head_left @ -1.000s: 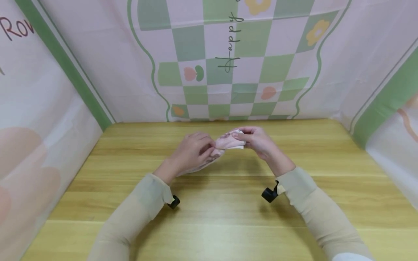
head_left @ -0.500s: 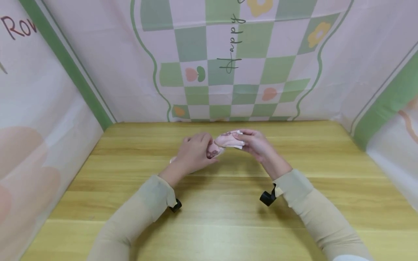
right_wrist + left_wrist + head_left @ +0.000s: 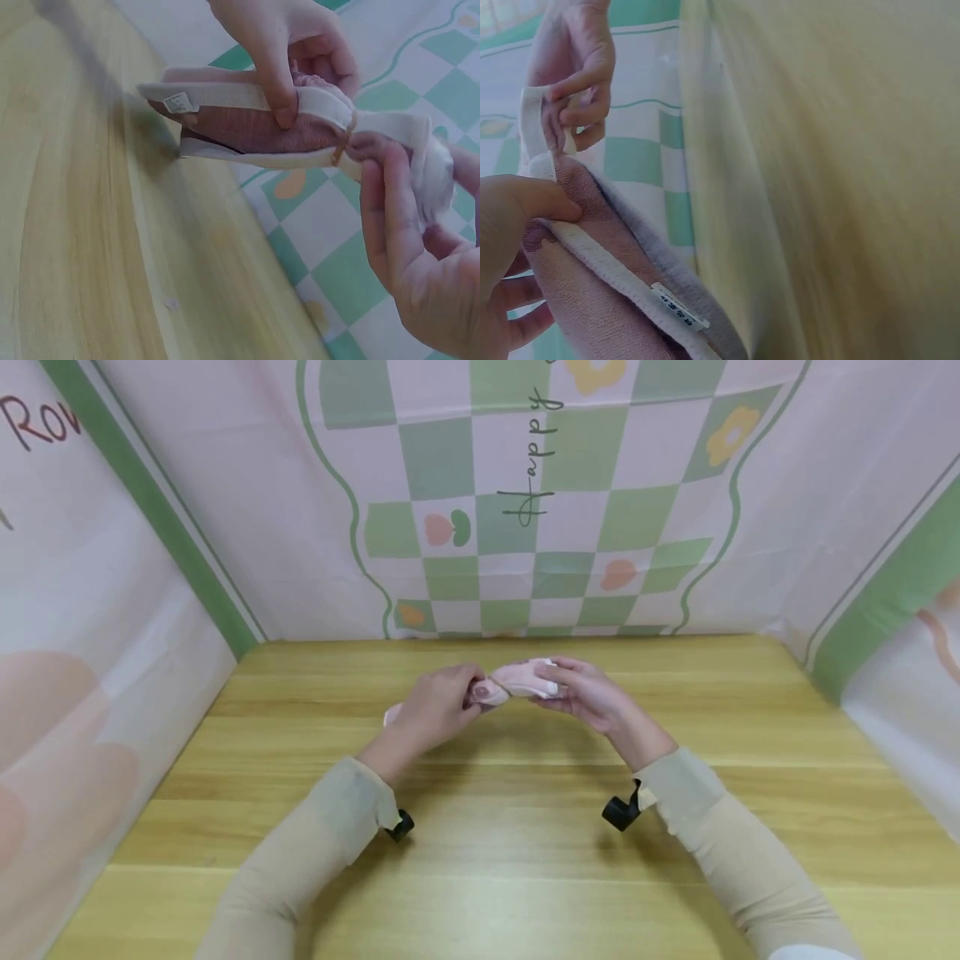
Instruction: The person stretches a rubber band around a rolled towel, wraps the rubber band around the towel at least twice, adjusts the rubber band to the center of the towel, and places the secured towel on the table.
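Observation:
A folded pink towel [image 3: 523,677] with white edging and darker print is held above the table, between both hands. A thin tan rubber band [image 3: 343,146] cinches it nearer one end. On the longer side of the band, my left hand [image 3: 433,712] grips the towel, thumb on the near face and fingers behind. Past that hand, the towel's loose end flares open and carries a small white label [image 3: 178,103]. My right hand [image 3: 594,695] pinches the short end beyond the band between thumb and fingers. In the head view, the left hand covers much of the towel's length.
The wooden table [image 3: 480,860] lies below both hands. A printed cloth with green and white checks [image 3: 502,527] rises behind the far edge, and cloth walls stand at both sides. A small black camera [image 3: 621,812] sits at the right wrist.
My left hand has shifted from pinching near the band to wrapping round the towel's longer part. The towel has turned and lies more level; its loose end shows left of that hand. The right hand barely moves.

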{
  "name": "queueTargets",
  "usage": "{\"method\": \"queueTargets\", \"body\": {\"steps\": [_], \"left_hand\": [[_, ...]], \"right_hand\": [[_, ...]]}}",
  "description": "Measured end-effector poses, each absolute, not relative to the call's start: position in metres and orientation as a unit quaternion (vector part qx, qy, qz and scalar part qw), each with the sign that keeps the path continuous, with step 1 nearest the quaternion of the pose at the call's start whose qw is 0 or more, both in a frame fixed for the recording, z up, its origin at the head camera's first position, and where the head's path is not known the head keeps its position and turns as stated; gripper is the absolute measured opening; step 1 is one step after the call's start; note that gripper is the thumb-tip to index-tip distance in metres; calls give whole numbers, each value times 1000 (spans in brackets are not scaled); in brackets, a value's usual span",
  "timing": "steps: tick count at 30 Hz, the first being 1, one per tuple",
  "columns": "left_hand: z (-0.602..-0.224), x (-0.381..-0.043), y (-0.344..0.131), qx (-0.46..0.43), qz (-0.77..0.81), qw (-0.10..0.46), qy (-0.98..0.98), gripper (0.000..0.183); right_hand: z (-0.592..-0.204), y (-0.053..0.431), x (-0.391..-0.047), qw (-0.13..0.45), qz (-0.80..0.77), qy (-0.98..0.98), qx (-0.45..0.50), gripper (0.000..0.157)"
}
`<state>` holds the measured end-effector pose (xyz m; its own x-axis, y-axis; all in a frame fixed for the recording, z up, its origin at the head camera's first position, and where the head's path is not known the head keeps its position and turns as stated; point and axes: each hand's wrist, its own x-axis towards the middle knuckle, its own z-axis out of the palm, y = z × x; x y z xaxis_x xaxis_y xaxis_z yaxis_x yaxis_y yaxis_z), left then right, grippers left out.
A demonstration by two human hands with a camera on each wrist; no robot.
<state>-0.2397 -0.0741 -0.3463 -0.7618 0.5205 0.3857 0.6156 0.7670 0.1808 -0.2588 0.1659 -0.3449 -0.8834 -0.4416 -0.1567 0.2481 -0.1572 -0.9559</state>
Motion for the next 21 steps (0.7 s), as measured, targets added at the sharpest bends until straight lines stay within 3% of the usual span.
{"method": "queueTargets", "body": {"steps": [3, 11, 21], "left_hand": [[-342, -240, -76, -294, -176, 134, -930, 27], [-337, -244, -81, -284, -224, 102, -927, 26], [-336, -246, -83, -274, -279, 52, -919, 30]], "right_hand": [[-343, 169, -258, 246, -766, 586, -97, 51], [-350, 183, -263, 273, -756, 570, -173, 70], [-367, 172, -266, 244, -705, 598, -294, 65]]}}
